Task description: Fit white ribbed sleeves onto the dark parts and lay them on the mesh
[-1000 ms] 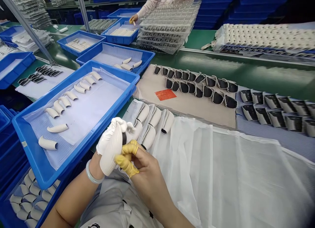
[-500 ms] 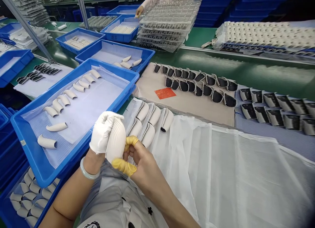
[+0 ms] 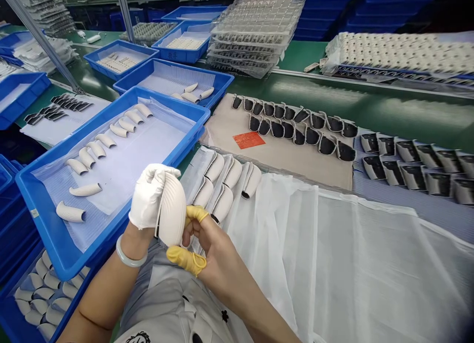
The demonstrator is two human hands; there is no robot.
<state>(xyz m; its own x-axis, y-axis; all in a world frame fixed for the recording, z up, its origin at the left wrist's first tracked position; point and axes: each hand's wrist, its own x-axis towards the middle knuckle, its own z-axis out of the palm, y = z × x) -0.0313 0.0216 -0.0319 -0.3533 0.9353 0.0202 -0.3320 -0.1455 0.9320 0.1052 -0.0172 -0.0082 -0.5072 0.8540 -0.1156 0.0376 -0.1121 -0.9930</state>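
Observation:
A cream, ribbed, curved plastic shell (image 3: 173,212) is held up in front of my body. My left hand (image 3: 147,197), in a white glove, grips it along its left edge and top. My right hand (image 3: 200,237), with yellow finger cots on thumb and forefinger, has its fingers curled around the shell's lower right side. Just beyond, several matching shells (image 3: 232,172) lie in rows on the white sheeting (image 3: 333,254). Similar ribbed pieces (image 3: 97,149) lie in a line inside the large blue tray (image 3: 205,117) to the left.
Dark-lined shells (image 3: 277,129) stand in rows on a beige sheet beside a red card (image 3: 249,140). More shells fill a blue bin (image 3: 11,303) at lower left. Stacked clear trays (image 3: 255,27) and a loaded white rack (image 3: 400,52) stand at the back. A metal post (image 3: 44,44) rises at left.
Both hands have shifted slightly left with the shell, which has turned a little so a dark gap shows along its left edge. The other person's hand at the back is out of sight.

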